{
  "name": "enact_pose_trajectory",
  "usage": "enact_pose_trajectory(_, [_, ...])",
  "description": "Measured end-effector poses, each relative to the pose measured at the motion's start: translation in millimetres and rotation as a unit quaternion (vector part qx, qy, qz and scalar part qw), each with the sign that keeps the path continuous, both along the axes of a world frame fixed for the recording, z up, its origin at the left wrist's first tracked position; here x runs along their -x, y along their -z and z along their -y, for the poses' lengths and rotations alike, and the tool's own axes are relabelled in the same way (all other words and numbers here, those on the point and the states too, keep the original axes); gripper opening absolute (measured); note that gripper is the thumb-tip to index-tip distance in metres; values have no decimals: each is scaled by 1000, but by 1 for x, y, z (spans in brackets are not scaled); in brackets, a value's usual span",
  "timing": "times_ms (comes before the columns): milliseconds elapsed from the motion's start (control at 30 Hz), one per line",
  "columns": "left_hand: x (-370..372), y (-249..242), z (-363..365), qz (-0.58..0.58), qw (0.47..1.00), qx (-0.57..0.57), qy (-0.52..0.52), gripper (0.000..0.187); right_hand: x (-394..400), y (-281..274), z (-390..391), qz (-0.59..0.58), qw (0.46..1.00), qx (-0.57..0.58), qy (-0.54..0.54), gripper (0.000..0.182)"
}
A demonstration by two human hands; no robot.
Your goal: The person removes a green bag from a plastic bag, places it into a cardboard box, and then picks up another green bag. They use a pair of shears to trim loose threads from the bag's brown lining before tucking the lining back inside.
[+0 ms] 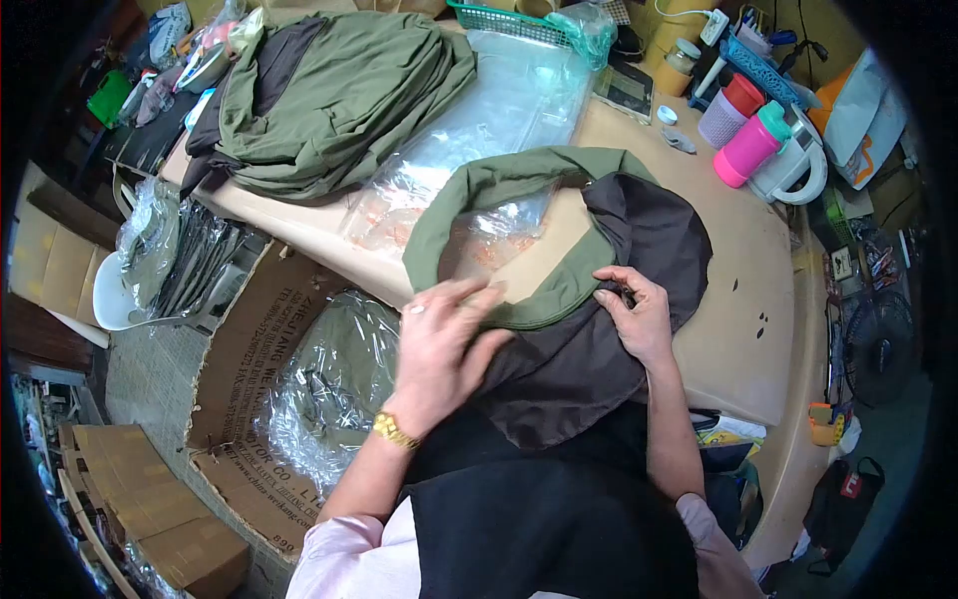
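A ring-shaped green fabric piece (439, 218) with dark brown cloth (664, 225) attached lies over the near edge of the table. My right hand (639, 314) pinches a bunched bit of the brown cloth at the ring's right side, thumb against fingers. My left hand (449, 344), slightly blurred, is over the ring's lower left part, its fingers apart; a gold watch is on that wrist. Part of the brown cloth hangs toward my lap, over a black apron (549, 529).
Beyond are a pile of green fabric (349, 100), clear plastic bags (509, 90), a pink bottle (748, 150) and a green basket (514, 25). Below left stands a cardboard box (235, 399) holding plastic-wrapped cloth, near a white tub (118, 299).
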State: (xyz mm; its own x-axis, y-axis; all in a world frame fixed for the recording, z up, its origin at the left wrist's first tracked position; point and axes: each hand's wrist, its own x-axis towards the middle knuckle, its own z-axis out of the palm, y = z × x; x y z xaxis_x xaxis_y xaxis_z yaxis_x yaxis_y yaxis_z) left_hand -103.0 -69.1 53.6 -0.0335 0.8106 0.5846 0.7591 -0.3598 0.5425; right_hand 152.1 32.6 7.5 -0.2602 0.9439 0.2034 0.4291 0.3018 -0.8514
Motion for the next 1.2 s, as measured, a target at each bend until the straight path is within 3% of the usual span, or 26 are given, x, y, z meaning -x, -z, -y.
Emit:
enact_pose_trajectory(33, [-5, 2, -5, -64, 998, 5, 11, 27, 0, -2, 1, 6, 1000, 18, 3, 24])
enact_pose_trajectory(100, [-2, 37, -10, -63, 997, 8, 55, 18, -2, -3, 1, 13, 999, 34, 8, 23])
enact_pose_trajectory(167, [4, 49, -9, 51, 995, 55, 63, 13, -1, -1, 2, -13, 1000, 2, -12, 22])
enact_pose_trajectory(233, [5, 55, -5, 169, 985, 24, 21, 11, 1, -2, 4, -11, 1000, 12, -19, 21])
enact_pose_trajectory(333, [13, 56, 8, 179, 983, 46, 5, 10, 1, -3, 5, -6, 999, 34, -34, 18])
enact_pose_trajectory(400, [23, 53, 16, 246, 968, 53, -13, 19, 1, -4, 5, -2, 998, 46, -35, 16])
enact_pose_trajectory(433, [32, 45, 19, 106, 991, 76, -34, 22, 1, -4, 4, 0, 999, 46, -25, 15])
enact_pose_trajectory(533, [20, 22, 11, 153, 987, 54, -3, 15, 4, -7, -2, 33, 999, 24, -17, 17])
enact_pose_trajectory(600, [4, 11, 1, 62, 998, 25, 12, 13, 6, -10, -9, 66, 998, 2, -15, 20])
enact_pose_trajectory(633, [1, 23, -5, 10, 999, 28, 36, 13, 7, -9, -13, 135, 990, -44, 15, 24])
enact_pose_trajectory(700, [-14, 36, -5, -31, 992, 93, 77, 12, 6, -6, -15, 206, 973, -90, 47, 28])
enact_pose_trajectory(833, [-31, 62, 4, -69, 990, 88, 80, 10, 11, -4, -15, 180, 966, -163, 91, 27])
enact_pose_trajectory(967, [-36, 80, 3, -53, 992, 76, 83, 9, 25, -27, 3, 250, 947, -187, 77, 24])
enact_pose_trajectory(1100, [-39, 78, 7, -28, 991, 101, 85, 12, 40, -35, 38, 138, 981, -132, -43, 21])
enact_pose_trajectory(1167, [-38, 60, 6, -27, 998, 37, 35, 19, 42, -26, 44, 141, 981, -121, -48, 22])
enact_pose_trajectory(1200, [-38, 59, 6, -2, 998, 61, 16, 25, 41, -15, 41, 122, 985, -113, -42, 21])
